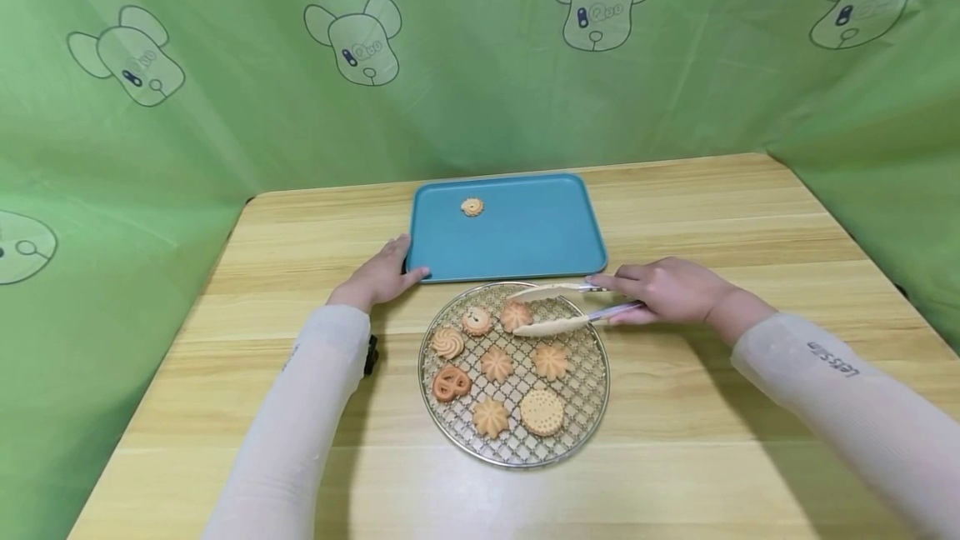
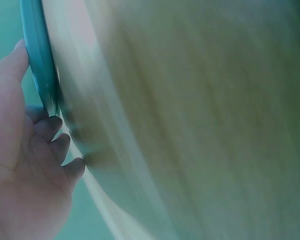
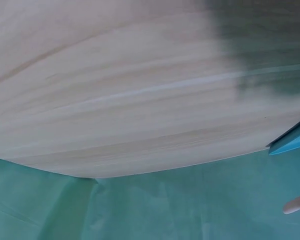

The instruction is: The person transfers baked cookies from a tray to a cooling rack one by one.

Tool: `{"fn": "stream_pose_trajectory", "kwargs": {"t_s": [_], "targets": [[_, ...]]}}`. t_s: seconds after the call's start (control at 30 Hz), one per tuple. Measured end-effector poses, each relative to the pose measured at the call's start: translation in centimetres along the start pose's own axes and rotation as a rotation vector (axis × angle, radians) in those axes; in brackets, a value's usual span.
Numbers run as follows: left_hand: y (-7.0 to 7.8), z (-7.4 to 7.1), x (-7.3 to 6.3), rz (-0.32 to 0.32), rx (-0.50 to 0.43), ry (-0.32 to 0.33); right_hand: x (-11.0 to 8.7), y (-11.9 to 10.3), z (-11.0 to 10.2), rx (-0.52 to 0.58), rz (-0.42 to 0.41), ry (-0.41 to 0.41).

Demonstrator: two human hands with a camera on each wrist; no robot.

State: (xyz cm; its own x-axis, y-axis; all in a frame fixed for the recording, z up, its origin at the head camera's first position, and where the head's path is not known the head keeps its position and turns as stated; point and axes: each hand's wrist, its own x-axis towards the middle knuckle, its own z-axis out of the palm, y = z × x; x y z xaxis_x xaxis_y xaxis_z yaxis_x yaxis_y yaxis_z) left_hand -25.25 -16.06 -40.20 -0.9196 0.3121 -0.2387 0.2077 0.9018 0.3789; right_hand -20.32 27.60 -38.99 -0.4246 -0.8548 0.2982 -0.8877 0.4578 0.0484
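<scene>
My right hand (image 1: 675, 290) holds a pair of tongs (image 1: 553, 326) with cream tips and metal arms. Those tips stand on either side of a flower-shaped cookie (image 1: 516, 317) at the back of a round wire rack (image 1: 517, 464). At the front left corner of a blue tray (image 1: 517, 240), my left hand (image 1: 381, 273) grips the rim, thumb over it and fingers along the outside. The left wrist view shows this hand (image 2: 25, 140) at the tray's edge (image 2: 40, 50). One swirl cookie (image 1: 472, 207) lies on the tray. Only a fingertip (image 3: 296, 204) shows in the right wrist view.
Also on the rack lie a pretzel cookie (image 1: 452, 384), a round dotted cookie (image 1: 542, 412), a swirl cookie (image 1: 447, 342), a ring-like cookie (image 1: 476, 321) and more flower-shaped ones (image 1: 491, 417). A green curtain (image 1: 480, 107) hangs behind the wooden table (image 1: 675, 457).
</scene>
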Motion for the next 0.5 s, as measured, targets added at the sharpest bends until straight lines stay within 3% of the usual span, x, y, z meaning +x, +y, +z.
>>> {"fn": "stream_pose_trajectory", "kwargs": {"t_s": [0.2, 0.5], "targets": [[-0.05, 0.07, 0.08, 0.001, 0.003, -0.001, 0.07, 0.09, 0.01, -0.009, -0.048, 0.010], [-0.05, 0.08, 0.05, -0.001, 0.004, 0.000, 0.00, 0.05, -0.23, -0.022, -0.047, 0.000]]}}
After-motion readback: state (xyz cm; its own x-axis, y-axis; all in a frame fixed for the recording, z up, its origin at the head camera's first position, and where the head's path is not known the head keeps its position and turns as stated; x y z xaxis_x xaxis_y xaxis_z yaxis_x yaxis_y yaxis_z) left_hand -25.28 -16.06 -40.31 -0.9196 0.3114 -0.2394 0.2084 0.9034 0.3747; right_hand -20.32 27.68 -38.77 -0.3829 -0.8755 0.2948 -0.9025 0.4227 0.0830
